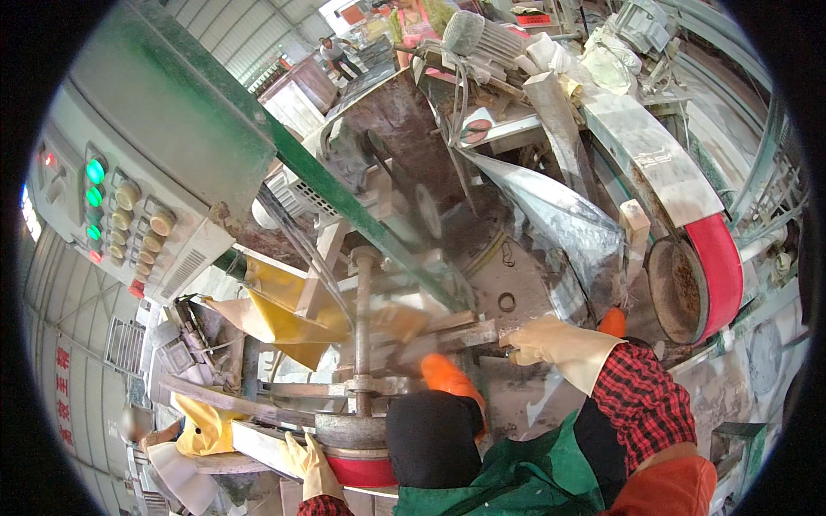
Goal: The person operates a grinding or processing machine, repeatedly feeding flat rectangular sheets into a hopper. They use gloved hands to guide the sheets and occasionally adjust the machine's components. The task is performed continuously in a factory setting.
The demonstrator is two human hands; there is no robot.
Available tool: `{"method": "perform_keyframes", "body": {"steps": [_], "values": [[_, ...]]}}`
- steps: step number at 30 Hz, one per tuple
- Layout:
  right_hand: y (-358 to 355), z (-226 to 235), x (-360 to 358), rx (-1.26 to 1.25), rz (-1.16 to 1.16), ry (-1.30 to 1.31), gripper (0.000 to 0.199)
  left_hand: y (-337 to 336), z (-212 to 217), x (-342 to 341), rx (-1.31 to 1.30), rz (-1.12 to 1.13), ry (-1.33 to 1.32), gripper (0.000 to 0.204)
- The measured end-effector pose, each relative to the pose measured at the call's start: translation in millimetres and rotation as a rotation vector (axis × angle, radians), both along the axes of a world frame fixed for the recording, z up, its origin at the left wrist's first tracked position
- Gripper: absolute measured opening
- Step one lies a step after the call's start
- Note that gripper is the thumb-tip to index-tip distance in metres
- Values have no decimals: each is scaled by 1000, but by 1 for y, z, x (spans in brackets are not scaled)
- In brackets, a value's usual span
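My right hand [551, 344], in a cream rubber glove, reaches to the left with its fingers curled round the end of a pale bar [476, 334]; the grip is partly hidden. At the lower left, my left hand [311, 469], gloved alike, has its fingers apart and lies by the white edge of a belt guard [265, 444]. Close beside it a red abrasive-looking belt [361, 469] curves round a grey wheel [351, 430]. An upright metal shaft [364, 322] stands above that wheel.
A control box [129, 198] with lit green buttons stands at the upper left. A green beam [361, 211] slants across the middle. On the right, another red belt [718, 279] runs round a large wheel [675, 291]. My orange boots [452, 378] stand below. Other people [338, 57] are far back.
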State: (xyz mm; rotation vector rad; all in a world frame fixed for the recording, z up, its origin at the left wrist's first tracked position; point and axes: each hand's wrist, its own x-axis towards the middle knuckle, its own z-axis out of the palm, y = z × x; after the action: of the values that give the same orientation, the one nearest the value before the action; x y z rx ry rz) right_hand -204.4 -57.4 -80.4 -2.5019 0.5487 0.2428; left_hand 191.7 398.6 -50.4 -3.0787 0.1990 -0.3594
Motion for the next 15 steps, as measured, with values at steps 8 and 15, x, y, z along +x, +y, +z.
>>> {"method": "perform_keyframes", "body": {"steps": [8, 15], "values": [[-1, -23, 5, 19, -72, 43, 34, 8, -13, 4, -18, -69, -64, 62], [-1, -11, 9, 60, -83, 148, 35, -10, 6, -19, -62, -51, -59, 61]]}}
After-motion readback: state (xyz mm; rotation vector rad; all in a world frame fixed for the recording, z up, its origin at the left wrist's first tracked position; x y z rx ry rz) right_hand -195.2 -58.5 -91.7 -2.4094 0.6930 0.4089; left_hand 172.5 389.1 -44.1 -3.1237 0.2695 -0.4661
